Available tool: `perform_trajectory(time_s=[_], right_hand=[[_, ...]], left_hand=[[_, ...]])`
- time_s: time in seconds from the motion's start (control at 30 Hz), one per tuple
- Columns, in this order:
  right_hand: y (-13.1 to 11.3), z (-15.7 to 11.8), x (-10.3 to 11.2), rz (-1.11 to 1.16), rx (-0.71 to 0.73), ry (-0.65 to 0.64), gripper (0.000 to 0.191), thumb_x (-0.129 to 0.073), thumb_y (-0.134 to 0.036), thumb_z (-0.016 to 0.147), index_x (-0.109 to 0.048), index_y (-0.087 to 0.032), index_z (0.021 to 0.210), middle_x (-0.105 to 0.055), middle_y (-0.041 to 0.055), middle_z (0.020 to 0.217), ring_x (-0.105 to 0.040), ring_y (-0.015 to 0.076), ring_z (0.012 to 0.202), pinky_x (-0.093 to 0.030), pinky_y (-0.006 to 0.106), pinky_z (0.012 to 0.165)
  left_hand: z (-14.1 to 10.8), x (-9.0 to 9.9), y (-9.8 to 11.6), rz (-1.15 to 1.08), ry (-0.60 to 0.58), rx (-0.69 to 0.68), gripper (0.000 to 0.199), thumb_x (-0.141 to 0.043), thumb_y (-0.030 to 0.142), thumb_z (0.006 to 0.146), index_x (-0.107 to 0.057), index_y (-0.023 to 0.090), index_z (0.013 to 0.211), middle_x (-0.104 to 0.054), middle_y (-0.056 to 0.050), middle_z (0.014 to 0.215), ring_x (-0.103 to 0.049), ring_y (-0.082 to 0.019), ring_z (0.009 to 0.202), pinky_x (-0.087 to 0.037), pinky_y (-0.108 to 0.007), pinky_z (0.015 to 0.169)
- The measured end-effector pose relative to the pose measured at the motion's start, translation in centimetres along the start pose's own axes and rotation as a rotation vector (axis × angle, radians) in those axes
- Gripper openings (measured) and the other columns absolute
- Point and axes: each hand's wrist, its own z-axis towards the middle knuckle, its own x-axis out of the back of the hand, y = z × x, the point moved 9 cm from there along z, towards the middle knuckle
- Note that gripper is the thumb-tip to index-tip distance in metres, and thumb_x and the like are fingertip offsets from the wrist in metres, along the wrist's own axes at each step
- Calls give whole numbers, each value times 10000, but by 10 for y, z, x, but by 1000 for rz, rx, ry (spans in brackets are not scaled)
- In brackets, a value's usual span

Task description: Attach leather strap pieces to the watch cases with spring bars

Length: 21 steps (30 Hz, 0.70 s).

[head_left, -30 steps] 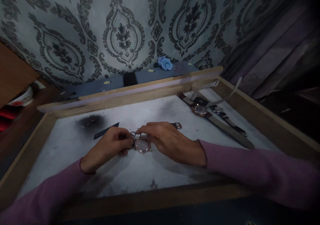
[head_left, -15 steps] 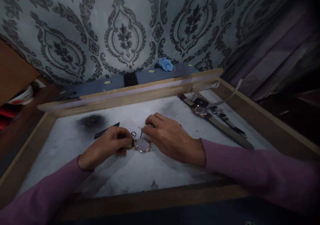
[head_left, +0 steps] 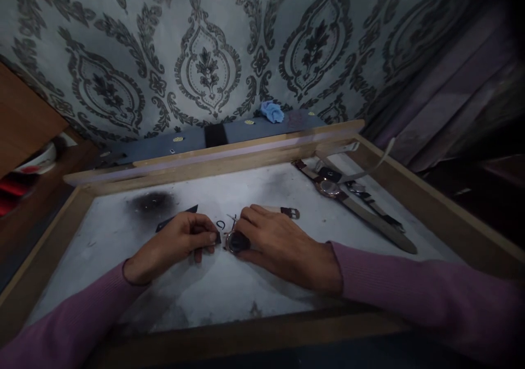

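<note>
A round watch [head_left: 237, 242] with a rose-gold rim lies on the white surface, and the fingers of my right hand [head_left: 274, 243] close around its right side. My left hand [head_left: 180, 243] pinches a small dark piece [head_left: 217, 238], which looks like a watch strap end, just left of the case, with a small gap between them. Behind my right hand a strap [head_left: 287, 211] with a metal buckle shows; its other end is hidden. A small black ring [head_left: 220, 224] and a thin pin-like piece [head_left: 233, 219] lie just beyond the watch.
A wooden-rimmed tray [head_left: 213, 164] surrounds the work surface. A dark flat strip [head_left: 176, 216] lies behind my left hand. More watches with straps [head_left: 330, 187] lie at the right. Beyond the rim, a blue crumpled cloth [head_left: 272, 112] rests by the patterned wall.
My right hand has moved down onto the watch and now grips it. A gap has opened between the watch and the dark piece in my left hand. The buckled strap has come into view.
</note>
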Motion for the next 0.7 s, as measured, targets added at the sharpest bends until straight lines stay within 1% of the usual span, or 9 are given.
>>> perform_trajectory(time_s=[0.13, 0.23, 0.4, 0.53, 0.7], right_hand=[[0, -1, 0, 72, -11, -13, 119, -598, -241, 874, -551, -141, 919, -616, 79, 927, -544, 216, 829, -389, 311, 641], [1, -2, -2, 140, -27, -29, 107, -596, -217, 875, -529, -147, 920, -625, 63, 897, -550, 198, 781, -367, 297, 636], [1, -2, -2, 306, -11, -8, 77, -555, -211, 905, -499, -158, 900, -626, 47, 860, -557, 179, 756, -352, 273, 627], [-1, -1, -3, 422, 6, -6, 37, -512, -170, 914, -490, -167, 883, -622, 36, 840, -548, 156, 729, -352, 257, 618], [7, -1, -4, 496, -80, 5, 32, -502, -152, 893, -493, -159, 863, -594, 23, 769, -508, 132, 653, -355, 248, 589]], left_hand=[[-1, 4, 0, -19, 17, -13, 188, -663, 315, 705, -657, 143, 782, -625, 11, 620, -468, -80, 465, -320, -214, 460], [-2, 8, -1, -43, 38, -8, 174, -673, 301, 692, -663, 143, 764, -620, 7, 628, -473, -89, 505, -335, -216, 484], [-3, 7, -3, -48, -12, -43, 145, -664, 283, 741, -668, 146, 787, -629, 3, 657, -476, -87, 527, -335, -211, 494], [-5, 7, -3, -56, -29, -35, 130, -653, 276, 764, -635, 149, 782, -621, 12, 661, -470, -79, 507, -309, -210, 478], [-7, 4, 0, -71, -59, -46, 128, -621, 278, 793, -602, 151, 792, -605, 25, 654, -454, -63, 471, -285, -205, 464]])
